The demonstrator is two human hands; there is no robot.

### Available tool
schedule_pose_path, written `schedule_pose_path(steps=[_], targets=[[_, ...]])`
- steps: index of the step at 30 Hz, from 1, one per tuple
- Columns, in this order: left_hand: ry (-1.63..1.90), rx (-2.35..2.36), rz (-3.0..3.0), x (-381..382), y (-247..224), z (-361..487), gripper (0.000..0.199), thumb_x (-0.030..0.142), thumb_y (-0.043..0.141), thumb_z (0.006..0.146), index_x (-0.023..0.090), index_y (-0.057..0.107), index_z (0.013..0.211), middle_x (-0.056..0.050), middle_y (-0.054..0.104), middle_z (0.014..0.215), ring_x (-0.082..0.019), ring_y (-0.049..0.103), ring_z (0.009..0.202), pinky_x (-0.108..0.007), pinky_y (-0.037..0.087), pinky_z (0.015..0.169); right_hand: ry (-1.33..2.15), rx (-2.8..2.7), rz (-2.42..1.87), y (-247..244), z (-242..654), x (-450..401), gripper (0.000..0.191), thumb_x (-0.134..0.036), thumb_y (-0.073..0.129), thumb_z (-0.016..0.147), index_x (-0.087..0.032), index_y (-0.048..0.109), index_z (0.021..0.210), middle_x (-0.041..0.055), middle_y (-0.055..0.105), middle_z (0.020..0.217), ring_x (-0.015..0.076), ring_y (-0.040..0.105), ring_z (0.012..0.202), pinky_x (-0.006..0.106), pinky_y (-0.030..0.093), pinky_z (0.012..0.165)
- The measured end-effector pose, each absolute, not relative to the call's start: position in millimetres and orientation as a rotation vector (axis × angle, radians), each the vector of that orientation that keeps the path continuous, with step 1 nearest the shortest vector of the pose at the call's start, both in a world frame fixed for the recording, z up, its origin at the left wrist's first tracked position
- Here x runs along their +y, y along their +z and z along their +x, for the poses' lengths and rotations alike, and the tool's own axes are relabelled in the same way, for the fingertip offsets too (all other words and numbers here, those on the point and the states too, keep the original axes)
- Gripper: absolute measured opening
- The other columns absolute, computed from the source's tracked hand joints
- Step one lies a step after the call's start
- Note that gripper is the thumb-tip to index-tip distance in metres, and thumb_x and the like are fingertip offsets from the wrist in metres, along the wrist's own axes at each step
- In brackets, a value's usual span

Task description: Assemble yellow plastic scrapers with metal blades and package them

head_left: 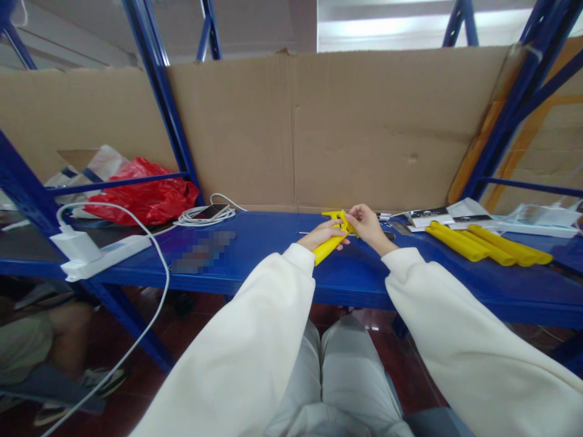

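Observation:
Above the blue tabletop, my left hand [324, 234] is wrapped round a yellow tube-like piece [327, 247] whose upper end has a T-shaped part. My right hand [364, 224] pinches at the upper end of this yellow piece, close to the fingers of my left hand. What lies between the right fingertips is too small to make out. Behind the hands, a thin rod-like tool [388, 235] lies on the table, partly hidden by them. Several yellow tubes [458, 241] lie side by side on the table to the right.
A white power strip [109, 255] with a plugged charger and a looping cable stands at the left. A red plastic bag [146, 191] and a phone [214, 210] with coiled cable lie behind. Papers [428, 218] lie at right. Cardboard [364, 127] and blue posts rise behind. A person's legs show lower left.

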State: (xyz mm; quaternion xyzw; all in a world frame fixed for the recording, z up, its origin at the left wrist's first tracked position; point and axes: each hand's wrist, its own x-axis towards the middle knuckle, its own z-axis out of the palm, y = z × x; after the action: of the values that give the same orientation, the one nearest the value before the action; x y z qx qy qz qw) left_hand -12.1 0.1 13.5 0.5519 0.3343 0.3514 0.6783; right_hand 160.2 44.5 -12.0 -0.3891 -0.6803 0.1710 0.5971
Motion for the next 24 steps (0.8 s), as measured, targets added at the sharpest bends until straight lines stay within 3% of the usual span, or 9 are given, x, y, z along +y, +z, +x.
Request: schedule_pose_path(steps=[6, 14, 19, 24], targets=[[0.831, 0.721, 1.244, 4.3, 10.0, -12.5, 0.069, 0.000, 0.061, 0.085, 0.017, 0.045, 0.150, -0.010, 0.071, 0.111, -0.012, 0.069, 0.063, -0.021, 0.051, 0.053, 0.305, -1.540, -0.979, -16.8, 170.9, 56.8, 0.063, -0.078, 0.078, 0.063, -0.026, 0.049, 0.080, 0.0006, 0.058, 0.078, 0.0176, 0.056, 0.075, 0.033, 0.053, 0.074], [0.851, 0.645, 1.269, 7.5, 10.5, -11.8, 0.071, -0.001, 0.058, 0.084, 0.020, 0.044, 0.150, -0.005, 0.071, 0.099, -0.012, 0.066, 0.060, -0.020, 0.047, 0.050, 0.414, -1.501, -1.153, -20.2, 180.5, 59.5, 0.066, -0.085, 0.072, 0.067, -0.024, 0.058, 0.087, 0.0036, 0.066, 0.085, 0.0197, 0.060, 0.083, 0.032, 0.052, 0.077], [0.826, 0.626, 1.287, 6.0, 9.5, -13.5, 0.069, 0.001, 0.062, 0.084, 0.019, 0.047, 0.148, -0.003, 0.070, 0.093, -0.012, 0.066, 0.060, -0.020, 0.047, 0.049, 0.662, -1.613, -1.146, -7.5, 182.8, 42.7, 0.072, -0.091, 0.071, 0.061, -0.023, 0.064, 0.082, 0.0056, 0.068, 0.081, 0.0200, 0.060, 0.076, 0.031, 0.050, 0.070], [0.814, 0.600, 1.300, 6.3, 6.9, -13.4, 0.068, 0.004, 0.067, 0.084, 0.019, 0.048, 0.147, -0.003, 0.069, 0.092, -0.011, 0.066, 0.059, -0.019, 0.047, 0.048, 0.657, -1.680, -1.126, 1.0, 181.1, 30.0, 0.080, -0.099, 0.068, 0.047, -0.022, 0.063, 0.070, 0.0044, 0.065, 0.072, 0.0179, 0.053, 0.068, 0.030, 0.042, 0.061]])
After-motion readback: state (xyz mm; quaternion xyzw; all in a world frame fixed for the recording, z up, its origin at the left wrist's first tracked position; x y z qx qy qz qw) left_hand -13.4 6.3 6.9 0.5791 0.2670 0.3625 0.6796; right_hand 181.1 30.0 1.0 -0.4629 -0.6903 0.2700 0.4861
